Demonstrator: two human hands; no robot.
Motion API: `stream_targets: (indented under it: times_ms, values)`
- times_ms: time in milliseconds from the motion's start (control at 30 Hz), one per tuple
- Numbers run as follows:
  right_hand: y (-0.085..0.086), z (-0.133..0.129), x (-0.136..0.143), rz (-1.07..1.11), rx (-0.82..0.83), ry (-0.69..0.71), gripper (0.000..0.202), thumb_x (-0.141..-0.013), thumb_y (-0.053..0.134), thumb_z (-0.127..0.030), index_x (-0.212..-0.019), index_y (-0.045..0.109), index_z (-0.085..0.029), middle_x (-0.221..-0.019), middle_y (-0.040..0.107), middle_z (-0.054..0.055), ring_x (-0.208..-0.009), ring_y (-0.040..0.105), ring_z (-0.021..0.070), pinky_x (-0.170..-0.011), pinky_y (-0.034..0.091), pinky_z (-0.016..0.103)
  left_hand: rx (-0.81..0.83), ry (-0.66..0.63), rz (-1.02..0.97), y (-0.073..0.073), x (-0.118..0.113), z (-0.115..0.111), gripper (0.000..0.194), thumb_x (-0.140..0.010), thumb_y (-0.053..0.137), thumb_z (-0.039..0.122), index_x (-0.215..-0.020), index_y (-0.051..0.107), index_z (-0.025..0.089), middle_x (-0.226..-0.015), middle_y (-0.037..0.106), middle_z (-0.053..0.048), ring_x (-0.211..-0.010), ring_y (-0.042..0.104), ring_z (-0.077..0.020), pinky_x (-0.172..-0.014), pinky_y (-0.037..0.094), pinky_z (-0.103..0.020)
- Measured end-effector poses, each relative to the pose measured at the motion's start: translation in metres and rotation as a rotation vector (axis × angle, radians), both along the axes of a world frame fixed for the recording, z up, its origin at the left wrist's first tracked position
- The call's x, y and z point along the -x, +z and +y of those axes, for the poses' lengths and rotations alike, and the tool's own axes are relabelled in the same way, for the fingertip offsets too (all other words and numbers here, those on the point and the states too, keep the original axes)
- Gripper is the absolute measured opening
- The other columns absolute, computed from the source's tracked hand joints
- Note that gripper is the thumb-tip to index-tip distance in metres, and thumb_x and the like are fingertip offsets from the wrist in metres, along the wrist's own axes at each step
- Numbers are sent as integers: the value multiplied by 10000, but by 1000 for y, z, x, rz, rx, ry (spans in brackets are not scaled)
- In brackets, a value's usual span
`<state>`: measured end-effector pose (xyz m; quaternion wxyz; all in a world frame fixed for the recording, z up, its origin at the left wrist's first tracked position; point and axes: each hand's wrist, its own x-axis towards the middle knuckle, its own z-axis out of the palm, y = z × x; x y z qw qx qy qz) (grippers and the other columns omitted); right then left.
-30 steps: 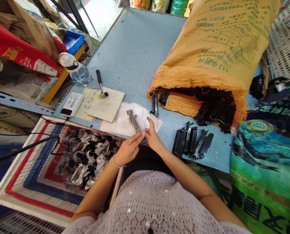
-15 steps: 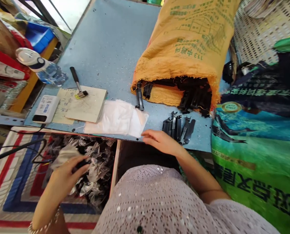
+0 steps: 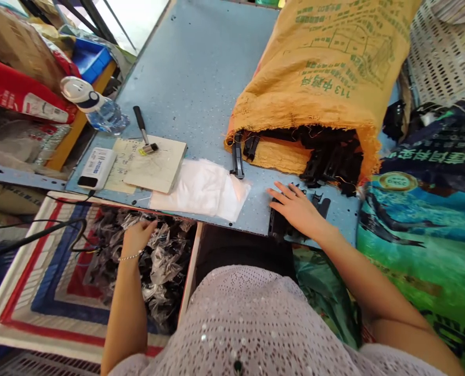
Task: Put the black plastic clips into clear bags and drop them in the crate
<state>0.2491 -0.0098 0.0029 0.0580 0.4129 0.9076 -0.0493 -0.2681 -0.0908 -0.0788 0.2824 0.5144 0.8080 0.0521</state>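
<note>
My right hand (image 3: 300,209) lies with spread fingers over several black plastic parts (image 3: 278,222) at the table's front edge. My left hand (image 3: 138,235) is over the basket of bagged black parts (image 3: 165,266); its thumb sticks out and its other fingers are mostly hidden. White plastic bags (image 3: 203,188) lie flat on the blue table (image 3: 201,68), between the hands. An orange woven sack (image 3: 326,68) lies with its mouth toward me, black parts showing inside. One black part (image 3: 237,159) rests at the left of the sack's mouth.
On the table's left stand a water bottle (image 3: 99,107), a white device (image 3: 97,168) with a cable, and a cardboard piece (image 3: 157,167) with a black-handled tool (image 3: 140,122) on it. A green and blue sack (image 3: 424,224) is at the right, below a white perforated basket (image 3: 447,52).
My right hand has moved right, from beside the white bags onto the black parts. My left hand has moved forward over the basket; the dark item and clear bag formerly at it no longer show there.
</note>
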Motion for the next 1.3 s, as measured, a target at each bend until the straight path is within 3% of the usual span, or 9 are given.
stream_targets:
  times_ms: [133,267,400,533,633,733,867,1033,1300]
  values:
    - [3,10,-13,-14,51,66,459,-923,483,6,-1209,748,-237,-1416,678,58,-1376,561,270,-1086,467,471,-471,-141,-224,37,-114,57,322,-955,555,439,-931,762,195,-900,745,-74,-850,694,-231,-849,534,-343]
    - [11,4,-23,75,57,34,431,-973,460,-54,-1276,718,-221,-1376,695,77,-1272,632,264,-1034,511,443,-571,-167,-191,36,-185,101,104,-825,680,209,-723,671,187,-990,691,-139,-976,657,-277,-910,525,-400]
    - [16,0,-2,341,157,-149,361,-1023,487,-218,-1334,669,-215,-1312,703,106,-1201,666,261,-998,547,415,-519,27,-431,23,-162,115,147,-754,737,234,-708,601,201,-748,626,-24,-721,605,-186,-726,518,-329]
    - [2,13,84,960,637,-372,337,-973,560,-319,-1276,669,-221,-1213,723,86,-1145,677,250,-1004,552,429,-481,207,-734,19,-142,112,235,-712,753,272,-773,535,208,-699,634,15,-631,605,-145,-617,493,-272]
    - [-20,31,161,1449,1129,-503,303,-964,564,-391,-1188,673,-219,-1049,746,56,-984,705,205,-886,593,381,-525,169,-760,21,-144,107,228,-743,706,229,-757,479,218,-744,665,0,-718,670,-155,-679,546,-279]
    - [-36,44,203,1620,1245,-683,215,-888,680,-384,-975,694,-188,-887,724,20,-811,667,146,-756,575,278,-564,-23,-532,25,-138,102,71,-805,571,137,-793,612,193,-923,737,-76,-935,717,-208,-886,592,-378]
    - [-37,37,184,1597,1235,-735,290,-854,739,-419,-1026,703,-188,-814,712,-5,-696,650,122,-611,538,227,-613,-229,-208,31,-121,99,422,-841,487,72,-1177,734,139,-1318,687,-178,-1260,642,-296,-1148,483,-494]
    - [-36,15,145,1289,1726,-558,242,-840,746,-348,-931,719,-125,-717,701,33,-558,629,112,-421,445,176,-656,-255,-279,38,-116,94,599,-874,481,79,-1463,565,144,-1516,547,-182,-1350,589,-270,-1084,549,-403]
    - [-48,12,164,1241,1863,-750,101,-841,639,-143,-903,687,-79,-753,708,84,-527,603,88,-393,430,134,-890,-304,-87,52,-120,50,635,-979,438,95,-1602,401,209,-1545,511,-193,-1405,554,-272,-1136,518,-410]
